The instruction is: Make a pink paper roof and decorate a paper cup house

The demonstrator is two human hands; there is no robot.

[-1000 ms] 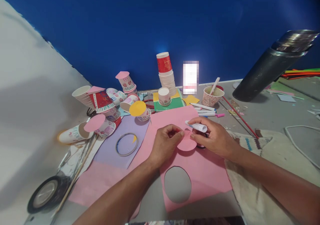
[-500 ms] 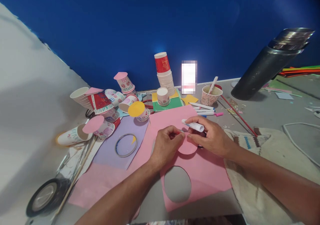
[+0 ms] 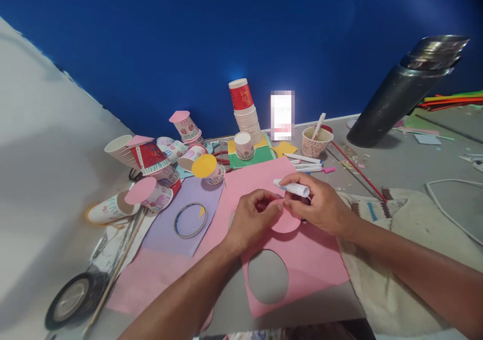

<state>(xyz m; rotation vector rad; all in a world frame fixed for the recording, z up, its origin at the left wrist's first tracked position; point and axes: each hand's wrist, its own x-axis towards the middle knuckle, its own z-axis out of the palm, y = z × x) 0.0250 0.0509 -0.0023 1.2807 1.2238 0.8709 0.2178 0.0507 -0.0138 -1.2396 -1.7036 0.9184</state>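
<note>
A pink paper circle [image 3: 286, 222] is pinched at its upper edge by my left hand [image 3: 253, 217], thumb on top. My right hand [image 3: 319, 201] keeps a small white tube [image 3: 296, 188] between its upper fingers, while its thumb and lower fingers touch the same circle. Something dark shows beneath that hand, mostly hidden. Under both hands lies a pink paper sheet [image 3: 317, 274] with a round hole cut in it. A purple sheet [image 3: 162, 229] to the left carries a grey ring [image 3: 190, 221].
Decorated paper cups [image 3: 151, 194] with paper roofs crowd the left. A cup stack [image 3: 247, 121] stands near the blue wall, markers [image 3: 307, 169] beside it. A black flask [image 3: 403, 98] leans at right, above a beige cloth [image 3: 400, 259]. Black tape [image 3: 71, 300] sits front left.
The camera view has shifted slightly. My fingers have moved a little on the pink circle's upper edge; both hands stay in about the same place, the white tube still in the right.
</note>
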